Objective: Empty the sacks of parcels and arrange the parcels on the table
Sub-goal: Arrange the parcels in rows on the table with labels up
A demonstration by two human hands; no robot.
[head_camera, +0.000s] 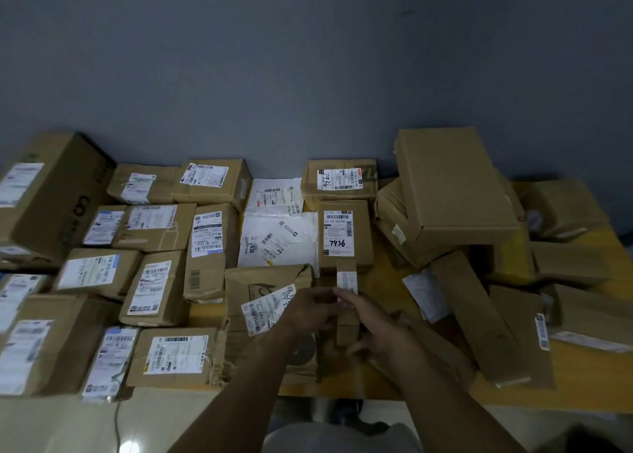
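A small narrow cardboard parcel (346,276) with a white label is held over the middle of the yellow table (582,380). My left hand (308,310) grips its left side and my right hand (373,325) grips its right side and near end. Just left of it lies a crumpled brown parcel (267,288) with a loose white label. Rows of labelled cardboard parcels (150,288) cover the left half of the table. No sack is in view.
Two white plastic mailers (277,236) lie at the centre back beside a box marked 7936 (344,235). A loose heap of unlabelled-side-up boxes (452,192) fills the right side. A grey wall stands behind the table. Pale floor shows at the bottom.
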